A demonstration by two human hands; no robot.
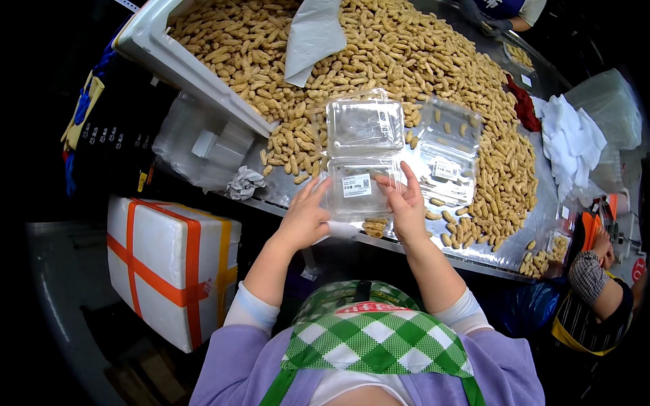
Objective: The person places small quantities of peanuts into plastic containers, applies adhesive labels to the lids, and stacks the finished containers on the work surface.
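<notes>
An open clear plastic clamshell box (364,127) with a printed label on its lower half lies before me, lid side away. My left hand (307,210) is at its left edge and my right hand (406,200) at its right edge, fingers spread along the plastic; the box appears held between them. Just right of it, a second open clamshell box (449,152) with a label rests on the metal table (513,248). A large heap of unshelled peanuts (396,51) spreads behind both boxes. Several peanuts (375,227) show under the near edge of the held box.
A tipped white foam box (203,66) and stacked clear containers (203,142) are at left, near crumpled paper (245,182). A taped foam box (172,269) stands below them. White cloths (569,137) lie at right. Co-workers' arms (594,284) show at right and top right.
</notes>
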